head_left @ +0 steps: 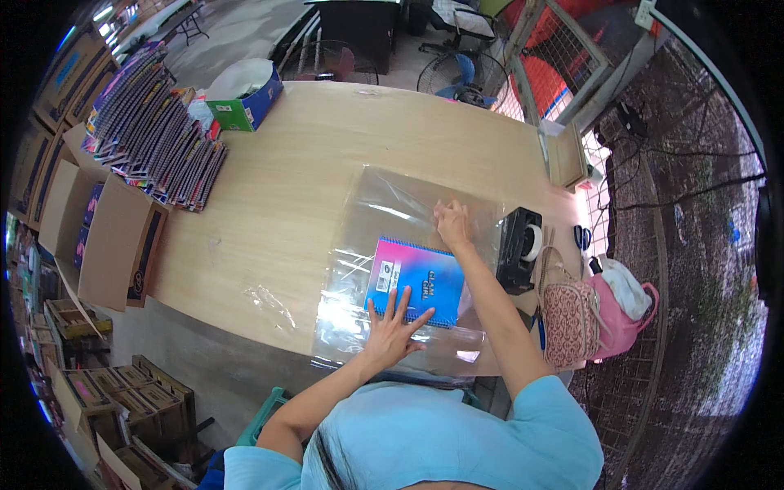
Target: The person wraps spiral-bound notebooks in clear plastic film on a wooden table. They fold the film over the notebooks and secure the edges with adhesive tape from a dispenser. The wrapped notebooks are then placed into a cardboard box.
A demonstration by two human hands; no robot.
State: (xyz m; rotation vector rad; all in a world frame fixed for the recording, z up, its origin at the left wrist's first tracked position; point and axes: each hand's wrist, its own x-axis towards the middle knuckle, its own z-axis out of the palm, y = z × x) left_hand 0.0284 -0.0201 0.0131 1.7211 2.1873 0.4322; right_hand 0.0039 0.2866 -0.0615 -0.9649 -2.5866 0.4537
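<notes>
A spiral-bound notebook [418, 257] with a pink and blue cover lies on a large clear plastic sheet [388, 200] at the near middle of the table. My left hand [390, 336] rests on the notebook's lower left part, fingers spread and flat. Beyond the notebook's far right corner, my right hand [452, 222] is at the sheet with its fingers bent and closed on the plastic. Right of that hand stands a black tape dispenser [514, 249] with a roll of tape.
Many spiral notebooks [155, 131] are stacked at the far left, beside an open cardboard box [122, 237]. A blue and green box [249, 106] stands at the back. Scissors [582, 237], a patterned pouch [569, 322] and a pink bag [612, 314] lie right. A plastic scrap [273, 306] is left.
</notes>
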